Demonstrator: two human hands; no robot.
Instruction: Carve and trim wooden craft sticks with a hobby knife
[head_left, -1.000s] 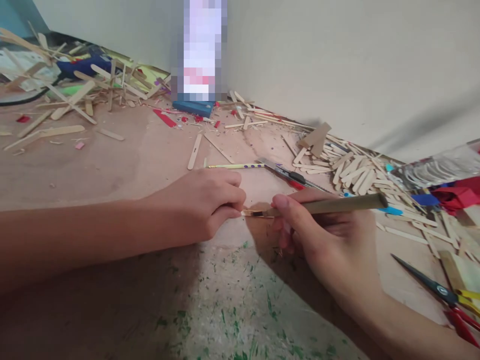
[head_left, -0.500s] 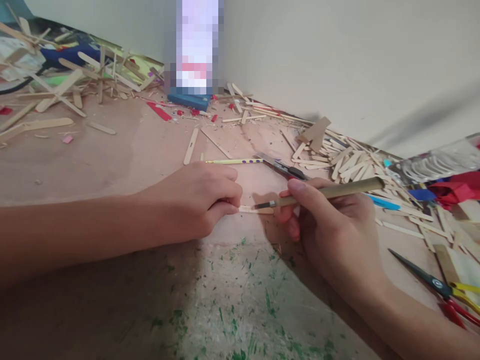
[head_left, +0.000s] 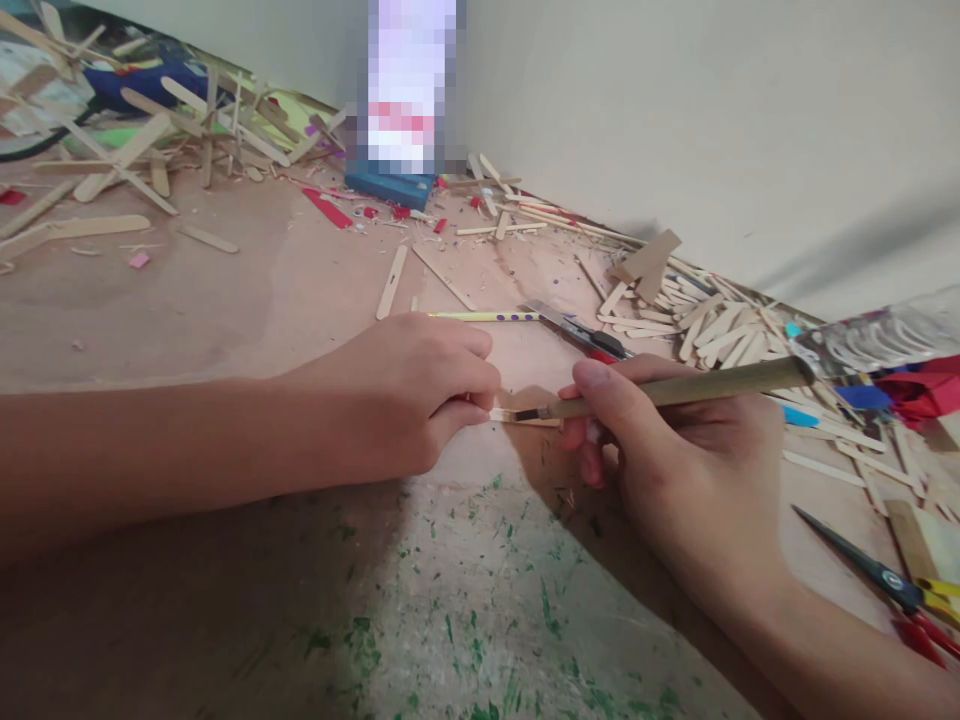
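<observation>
Between the fingertips of my left hand (head_left: 442,385), closed in a pinch, is one end of a short wooden craft stick (head_left: 541,421). My right hand (head_left: 675,450) grips a carving tool (head_left: 697,388) with a thick round wooden handle and a narrow dark metal blade. Its tip meets the stick just right of my left fingers; whether it cuts in is too small to tell. Beyond my hands lie a utility knife (head_left: 585,333) with its blade out and a thin yellow stick with purple dots (head_left: 484,317).
Scissors (head_left: 885,580) with red and yellow handles lie at the right. A pile of craft sticks (head_left: 712,325) sits by the wall, with more loose sticks (head_left: 124,165) at the back left. A blurred screen (head_left: 405,90) stands on a blue block (head_left: 390,184).
The whole view has shifted slightly, so most things appear further right. The carving tool lies a little flatter, its blade still at the stick. Both grips look the same.
</observation>
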